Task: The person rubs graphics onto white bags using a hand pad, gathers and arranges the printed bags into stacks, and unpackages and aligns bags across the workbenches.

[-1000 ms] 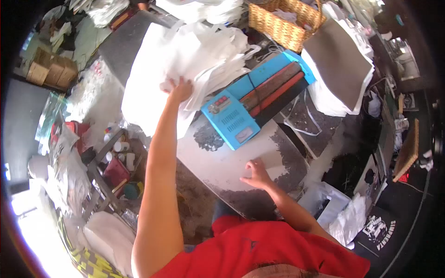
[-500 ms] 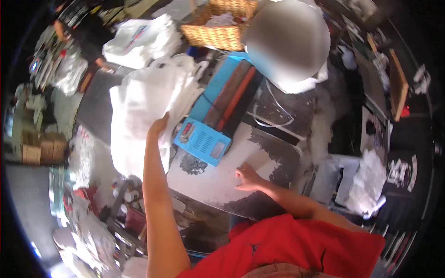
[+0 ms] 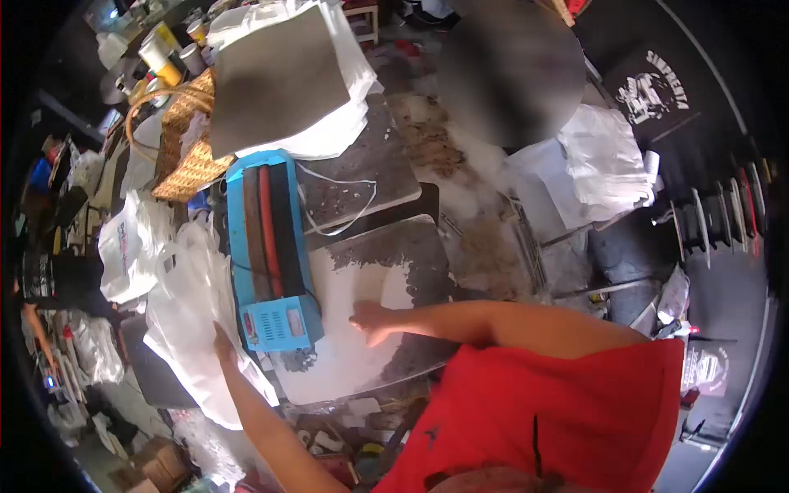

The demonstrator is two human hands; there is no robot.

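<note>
My left hand [image 3: 223, 342] rests at the edge of a pile of white bags [image 3: 187, 300], just left of a blue machine [image 3: 283, 323]; whether its fingers grip the bags cannot be made out. Two long rollers, one brown and one red [image 3: 267, 218], lie along the machine. Over the worn, pale tabletop [image 3: 333, 366] is my right hand [image 3: 374, 322], right of the machine, its fingers curled, with nothing visible in them. A white strap [image 3: 349, 226] loops beside the machine.
Beyond the machine, a dark sheet [image 3: 279, 82] lies on white material, next to a wicker basket [image 3: 182, 156]. More white bags [image 3: 127, 251] are at the left, near another person's arm [image 3: 37, 333]. A white plastic bag [image 3: 604, 160] sits at the right.
The view has swung right, so the machine and bags now appear further left. My left hand stays by the bags, and my right hand stays over the pale tabletop.
</note>
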